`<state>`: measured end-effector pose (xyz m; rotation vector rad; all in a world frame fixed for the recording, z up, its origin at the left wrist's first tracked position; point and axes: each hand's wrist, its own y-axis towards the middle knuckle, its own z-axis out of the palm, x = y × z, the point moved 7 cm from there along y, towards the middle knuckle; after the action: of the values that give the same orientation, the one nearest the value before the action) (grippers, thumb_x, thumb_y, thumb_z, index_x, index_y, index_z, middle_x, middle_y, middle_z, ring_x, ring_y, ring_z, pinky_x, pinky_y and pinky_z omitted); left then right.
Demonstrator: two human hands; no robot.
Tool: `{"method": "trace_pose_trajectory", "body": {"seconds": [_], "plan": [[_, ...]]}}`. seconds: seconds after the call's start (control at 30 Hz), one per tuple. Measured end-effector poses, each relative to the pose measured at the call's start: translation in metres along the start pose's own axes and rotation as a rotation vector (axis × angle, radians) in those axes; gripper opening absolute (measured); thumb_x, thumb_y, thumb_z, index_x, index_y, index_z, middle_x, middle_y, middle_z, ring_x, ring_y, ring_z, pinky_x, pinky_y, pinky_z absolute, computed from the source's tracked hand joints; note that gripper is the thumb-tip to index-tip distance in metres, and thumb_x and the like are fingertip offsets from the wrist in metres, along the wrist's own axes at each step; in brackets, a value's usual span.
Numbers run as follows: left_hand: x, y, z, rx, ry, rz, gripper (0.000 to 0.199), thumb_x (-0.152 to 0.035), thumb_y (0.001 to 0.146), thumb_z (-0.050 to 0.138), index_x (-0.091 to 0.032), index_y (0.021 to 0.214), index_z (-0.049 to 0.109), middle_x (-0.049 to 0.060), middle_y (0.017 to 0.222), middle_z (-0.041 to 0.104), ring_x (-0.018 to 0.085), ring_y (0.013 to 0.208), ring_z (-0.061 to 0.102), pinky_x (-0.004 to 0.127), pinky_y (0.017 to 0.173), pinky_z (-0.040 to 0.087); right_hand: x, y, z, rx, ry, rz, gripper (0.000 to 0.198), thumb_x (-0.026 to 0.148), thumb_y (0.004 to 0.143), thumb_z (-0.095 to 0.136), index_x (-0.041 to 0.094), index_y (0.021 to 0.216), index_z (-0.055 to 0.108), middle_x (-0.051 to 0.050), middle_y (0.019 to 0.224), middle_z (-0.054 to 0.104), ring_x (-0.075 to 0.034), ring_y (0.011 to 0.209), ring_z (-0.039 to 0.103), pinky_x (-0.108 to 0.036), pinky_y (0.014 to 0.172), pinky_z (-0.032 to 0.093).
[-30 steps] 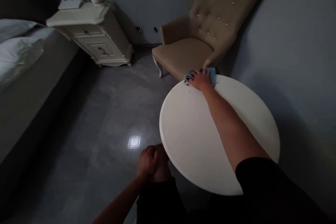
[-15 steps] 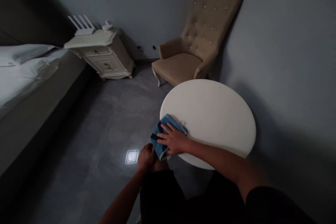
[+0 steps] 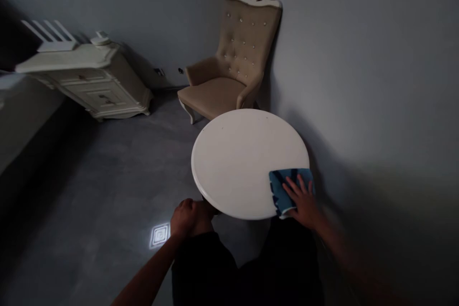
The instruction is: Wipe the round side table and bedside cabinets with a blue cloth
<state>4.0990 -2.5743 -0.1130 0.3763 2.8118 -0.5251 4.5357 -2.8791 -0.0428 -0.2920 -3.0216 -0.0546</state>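
Note:
My right hand (image 3: 304,204) lies flat with spread fingers on a folded blue cloth (image 3: 281,186) with dark stripes. The cloth is pressed against the right front edge of a round white table (image 3: 236,162), and part of it reaches to the rim. My left hand (image 3: 184,217) rests on my bare left knee (image 3: 203,217), left of the table's near edge. Its fingers are curled in, with nothing visible in them.
A tan tufted armchair (image 3: 218,93) stands behind the table, close to the grey wall (image 3: 358,81). A white nightstand (image 3: 103,86) at the left carries a router (image 3: 57,45). Part of a bed (image 3: 25,119) shows at the left edge. A patch of light (image 3: 159,235) falls on the floor.
My right hand has slid the cloth from the table's left edge to its right front edge. My left hand remains at the knee. The view has turned to the right.

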Motion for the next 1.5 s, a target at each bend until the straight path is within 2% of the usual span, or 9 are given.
{"method": "trace_pose_trajectory", "body": {"seconds": [0.13,0.27,0.4,0.5,0.67,0.9,1.03,1.17,1.5], "plan": [[-0.013,0.004,-0.001,0.031,-0.006,0.01,0.041,-0.036,0.111,0.041,-0.02,0.109,0.079,0.018,0.126,0.083,0.035,0.122,0.078,0.043,0.102,0.057,-0.086,0.046,-0.007,-0.075,-0.001,0.282,0.087,0.054,0.108,0.056,0.03,0.188,0.031,-0.013,0.196,0.022,-0.056,0.179,0.008,-0.094,0.129,0.029],[-0.014,0.009,-0.003,0.044,-0.028,0.0,0.04,-0.036,0.11,0.042,-0.021,0.105,0.08,0.016,0.122,0.084,0.034,0.117,0.078,0.042,0.098,0.057,-0.144,0.123,-0.019,-0.035,-0.101,0.376,0.09,0.058,0.109,0.052,0.019,0.187,0.031,-0.021,0.193,0.027,-0.049,0.178,0.024,-0.075,0.138,0.03],[-0.008,0.015,-0.003,0.041,-0.049,0.004,0.043,-0.039,0.112,0.043,-0.022,0.108,0.081,0.015,0.125,0.084,0.033,0.119,0.077,0.043,0.102,0.057,-0.182,0.21,-0.036,0.014,-0.137,0.474,0.091,0.063,0.114,0.042,0.007,0.184,0.034,-0.029,0.191,0.026,-0.044,0.174,0.035,-0.059,0.139,0.035],[0.0,0.019,0.001,0.035,-0.08,0.008,0.042,-0.038,0.112,0.043,-0.022,0.111,0.081,0.014,0.126,0.084,0.033,0.122,0.076,0.043,0.106,0.056,-0.185,0.28,-0.043,0.052,-0.138,0.531,0.091,0.069,0.115,0.036,0.012,0.186,0.031,-0.026,0.193,0.024,-0.049,0.171,0.038,-0.067,0.135,0.038],[0.015,0.025,0.008,0.016,-0.135,-0.007,0.04,-0.037,0.112,0.046,-0.022,0.118,0.082,0.013,0.13,0.084,0.032,0.125,0.075,0.042,0.108,0.057,-0.111,0.408,-0.041,0.063,-0.158,0.437,0.087,0.072,0.115,0.032,0.024,0.188,0.031,-0.017,0.196,0.019,-0.062,0.171,0.025,-0.092,0.131,0.024],[0.031,0.025,0.002,0.014,-0.19,-0.051,0.035,-0.029,0.111,0.05,-0.021,0.122,0.083,0.013,0.134,0.084,0.03,0.127,0.075,0.043,0.112,0.055,0.108,0.524,-0.011,0.067,-0.091,0.04,0.09,0.074,0.111,0.046,0.03,0.188,0.032,-0.011,0.197,0.017,-0.063,0.175,0.017,-0.093,0.133,0.017],[0.038,0.022,-0.002,-0.006,-0.164,-0.07,0.032,-0.028,0.112,0.052,-0.02,0.117,0.083,0.014,0.13,0.084,0.03,0.123,0.075,0.042,0.11,0.055,0.217,0.517,0.002,0.087,-0.015,-0.202,0.08,0.064,0.112,0.051,0.034,0.186,0.037,-0.005,0.197,0.02,-0.064,0.175,0.014,-0.094,0.133,0.015],[0.041,0.016,-0.002,-0.033,-0.158,-0.074,0.031,-0.029,0.113,0.051,-0.022,0.116,0.082,0.012,0.127,0.084,0.028,0.121,0.075,0.04,0.108,0.055,0.273,0.466,0.004,0.138,0.025,-0.431,0.075,0.051,0.113,0.054,0.038,0.185,0.038,0.0,0.197,0.019,-0.06,0.177,0.01,-0.093,0.135,0.01],[0.027,-0.007,-0.008,-0.026,-0.114,-0.074,0.034,-0.03,0.112,0.049,-0.019,0.109,0.082,0.017,0.124,0.083,0.031,0.121,0.076,0.039,0.107,0.053,0.254,0.311,-0.013,0.27,0.092,-0.734,0.079,0.057,0.109,0.068,0.04,0.181,0.042,0.0,0.196,0.02,-0.048,0.182,0.0,-0.087,0.137,-0.009]]}}
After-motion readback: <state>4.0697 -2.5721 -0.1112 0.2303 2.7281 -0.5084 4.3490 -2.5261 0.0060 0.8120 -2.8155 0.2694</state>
